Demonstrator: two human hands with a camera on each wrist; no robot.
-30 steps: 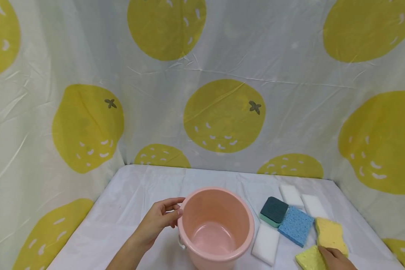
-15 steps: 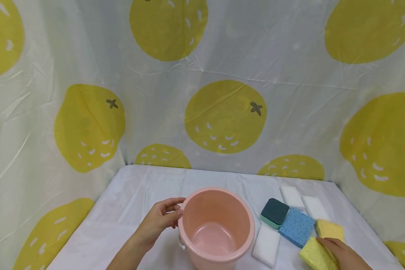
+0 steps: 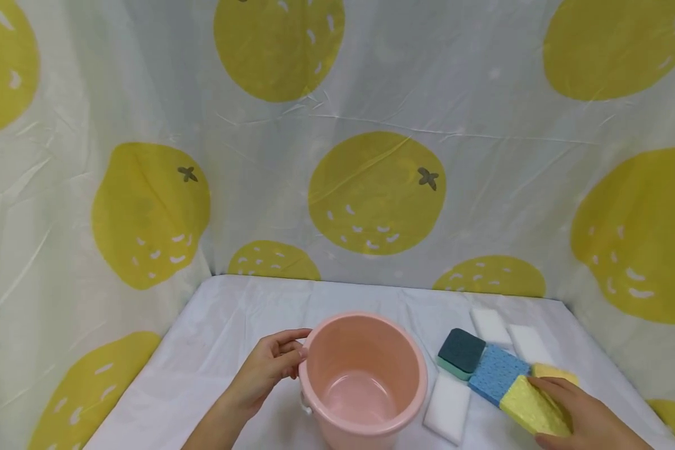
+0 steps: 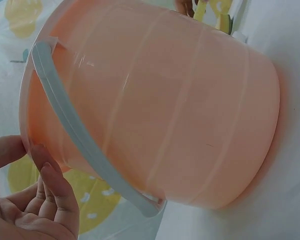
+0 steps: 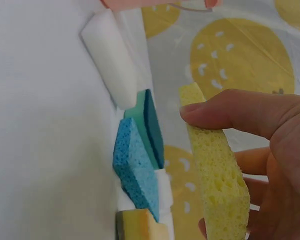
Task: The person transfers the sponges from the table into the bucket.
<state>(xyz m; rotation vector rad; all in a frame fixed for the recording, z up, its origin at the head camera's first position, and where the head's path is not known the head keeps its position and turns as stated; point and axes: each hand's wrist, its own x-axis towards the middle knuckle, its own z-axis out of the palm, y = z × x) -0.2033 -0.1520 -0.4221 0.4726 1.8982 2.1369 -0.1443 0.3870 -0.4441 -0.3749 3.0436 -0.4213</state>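
Note:
A pink bucket [image 3: 365, 375] stands upright in the middle of the table, its inside bare in the head view. My left hand [image 3: 261, 375] pinches its rim on the left side between thumb and fingers. A pale handle [image 4: 80, 130] hangs down the bucket's outer side in the left wrist view. To the right, my right hand [image 3: 582, 412] grips a yellow sponge [image 5: 215, 170] by its edges, thumb on one face and fingers on the other. The sponge is held up off the table, over the right part of the sponge group.
Right of the bucket lie a blue sponge [image 3: 497, 375], a dark green scouring sponge [image 3: 462, 351], a second yellow sponge [image 3: 557, 373] partly hidden, and several white foam blocks [image 3: 447, 409]. A lemon-print curtain [image 3: 371, 94] encloses the white-covered table [image 3: 259, 306].
My right hand has lifted the yellow sponge off the table and tilted it, moving slightly right and up. The left hand and the bucket have stayed in place.

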